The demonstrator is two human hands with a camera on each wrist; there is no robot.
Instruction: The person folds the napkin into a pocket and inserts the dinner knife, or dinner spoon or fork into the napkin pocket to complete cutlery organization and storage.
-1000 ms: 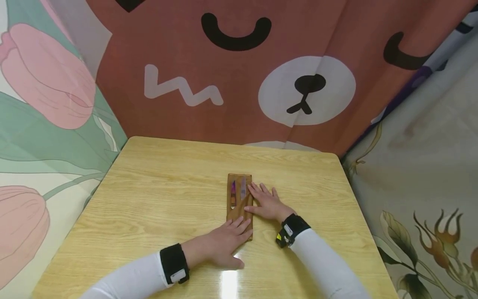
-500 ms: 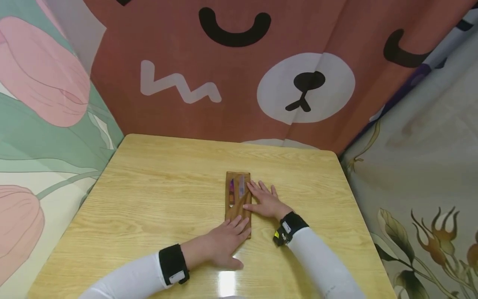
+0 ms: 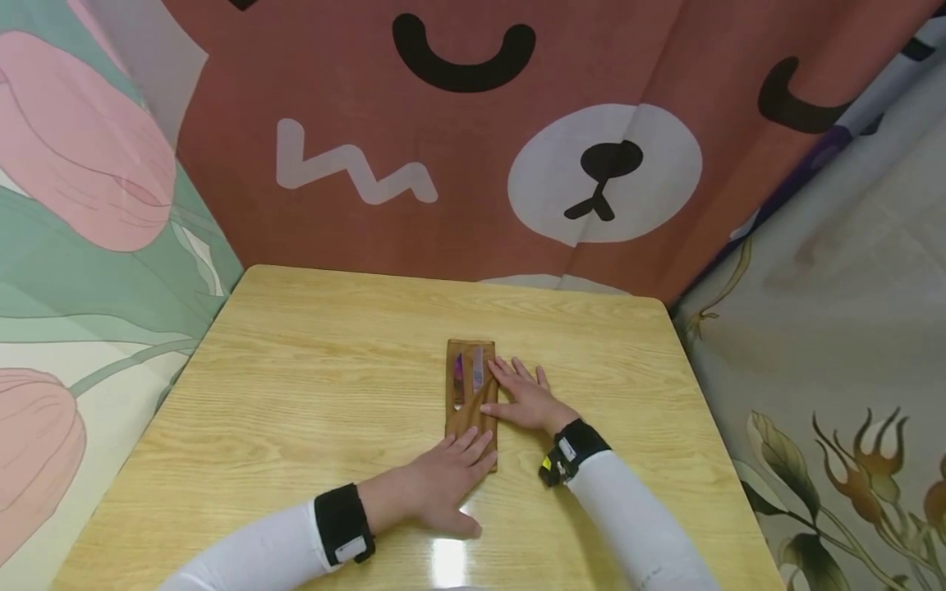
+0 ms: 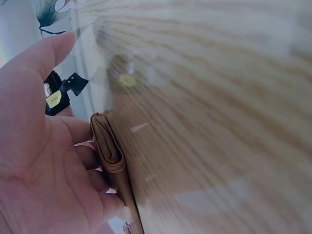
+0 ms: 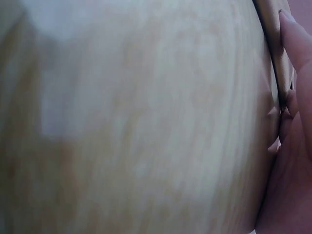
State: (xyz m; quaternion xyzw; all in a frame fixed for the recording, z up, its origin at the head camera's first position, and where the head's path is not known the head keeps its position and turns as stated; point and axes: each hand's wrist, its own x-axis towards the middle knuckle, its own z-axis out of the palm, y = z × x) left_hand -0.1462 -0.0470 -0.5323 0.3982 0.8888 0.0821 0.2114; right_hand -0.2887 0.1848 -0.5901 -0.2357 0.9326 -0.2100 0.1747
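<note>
A long, narrow bundle of folded brown cloth (image 3: 458,420) lies flat near the middle of the table. Two slim patches, one dark purple and one pale lilac, show on its far half. My left hand (image 3: 443,484) rests with straight fingers across the near end. Rolled layers of the brown cloth (image 4: 109,146) show at that end beside the fingers in the left wrist view. Along the bundle's right edge, my right hand (image 3: 528,402) touches it with spread fingers and thumb. In the right wrist view the bundle is mostly out of frame, past the thumb (image 5: 297,46).
The light wood table (image 3: 332,353) extends around the bundle on every side, with a bright reflection near its front. Behind it hangs a brown bear-print curtain (image 3: 355,238). Flower-print curtains stand at the left (image 3: 81,279) and right (image 3: 813,328).
Both hands keep their places on the folded cloth. The head view has shifted slightly, so the scene sits a little higher and further left.
</note>
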